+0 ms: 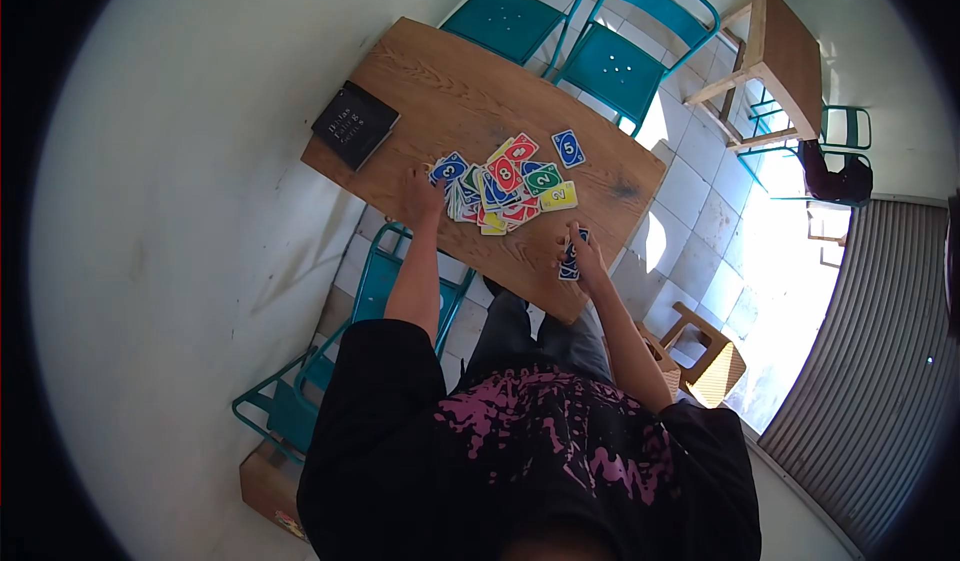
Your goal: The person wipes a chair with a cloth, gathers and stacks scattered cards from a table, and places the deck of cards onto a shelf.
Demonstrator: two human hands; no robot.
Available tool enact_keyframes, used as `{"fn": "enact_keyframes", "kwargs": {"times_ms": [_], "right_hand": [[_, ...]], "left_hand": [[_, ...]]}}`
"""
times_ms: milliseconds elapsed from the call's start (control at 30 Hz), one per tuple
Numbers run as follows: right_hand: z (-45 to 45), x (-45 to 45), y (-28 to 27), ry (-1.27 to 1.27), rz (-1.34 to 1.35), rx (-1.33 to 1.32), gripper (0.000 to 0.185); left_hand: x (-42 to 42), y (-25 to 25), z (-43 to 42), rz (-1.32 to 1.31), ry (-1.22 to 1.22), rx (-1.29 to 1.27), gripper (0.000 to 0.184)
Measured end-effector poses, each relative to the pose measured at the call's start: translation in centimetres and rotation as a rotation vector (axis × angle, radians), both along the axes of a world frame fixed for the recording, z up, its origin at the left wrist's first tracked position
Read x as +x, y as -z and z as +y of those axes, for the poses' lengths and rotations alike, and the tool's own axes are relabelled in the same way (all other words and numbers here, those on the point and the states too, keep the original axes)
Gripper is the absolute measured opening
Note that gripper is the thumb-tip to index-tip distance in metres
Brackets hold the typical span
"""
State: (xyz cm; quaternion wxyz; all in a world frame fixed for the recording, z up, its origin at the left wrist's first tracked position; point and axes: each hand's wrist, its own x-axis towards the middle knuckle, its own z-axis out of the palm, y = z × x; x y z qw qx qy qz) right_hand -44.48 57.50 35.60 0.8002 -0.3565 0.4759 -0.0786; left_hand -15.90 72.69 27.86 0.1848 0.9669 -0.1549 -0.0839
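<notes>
A loose pile of Uno cards (505,189) in red, blue, green and yellow lies face up on the wooden table. My left hand (422,199) is at the pile's left edge, fingers closed at the near corner of a blue 3 card (450,168). My right hand (588,256) grips a small stack of blue Uno cards (569,261) near the table's front right edge; the fingers under it are partly hidden. Apart from the pile, towards the back right, is a blue 5 card (568,148).
The wooden table (400,61) carries a thick black book (355,126) at its left end. Teal metal chairs (505,19) stand behind it, and another teal chair (375,276) is at its near left side. A wooden stool (705,356) is to my right, near a ribbed shutter (870,361).
</notes>
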Motion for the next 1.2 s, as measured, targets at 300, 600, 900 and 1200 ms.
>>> {"fn": "enact_keyframes", "kwargs": {"times_ms": [300, 600, 900, 1200], "right_hand": [[-0.6, 0.2, 0.2, -0.052, 0.045, -0.012, 0.039], [-0.3, 3.4, -0.7, -0.102, -0.016, -0.046, 0.041], [-0.1, 5.9, -1.6, -0.076, -0.099, -0.119, 0.023], [-2.1, 2.8, 0.5, 0.032, -0.054, -0.058, 0.028]], "left_hand": [[-0.1, -1.1, 0.8, 0.157, -0.203, -0.173, 0.024], [-6.9, -1.4, 0.3, 0.541, -0.162, -0.827, 0.017], [-15.6, -5.3, -2.4, 1.188, 0.016, -0.89, 0.021], [-4.6, 1.5, 1.7, 0.194, -0.216, -0.592, 0.026]]}}
